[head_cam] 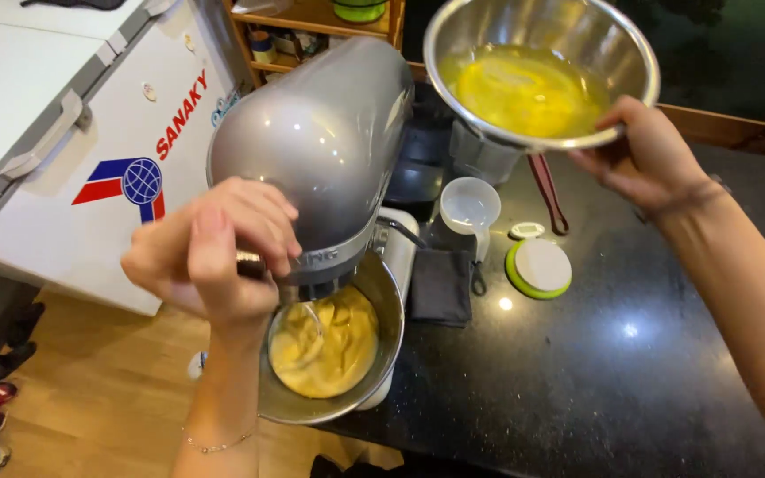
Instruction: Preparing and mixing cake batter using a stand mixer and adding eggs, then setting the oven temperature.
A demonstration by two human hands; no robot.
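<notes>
The left hand (210,252) is curling its grip shut around a small control on the side of the grey stand mixer (316,150), fingers folded over it so the control itself is mostly hidden. Just below that hand, the mixer bowl (382,327) is sitting locked under the head near the front left corner of the counter (613,372), and a pale yellow batter (334,341) is lying in folds around the beater.

The right hand (644,155) is pinching the rim of a steel bowl (542,71), thumb over the edge and fingers underneath, holding it raised above the back of the counter with yellow beaten liquid (524,93) pooling inside.

To do this well, the left hand is probably best keeping the speed low, while the raised bowl is tipping its liquid in as a thin stream down the side of the mixer bowl, clear of the beater, so nothing splashes.

Farther out, a small white cup (469,205), a dark folded cloth (440,285) and a round white and green scale (539,267) are resting mid-counter, and a white chest freezer (64,150) is standing past the left edge.
</notes>
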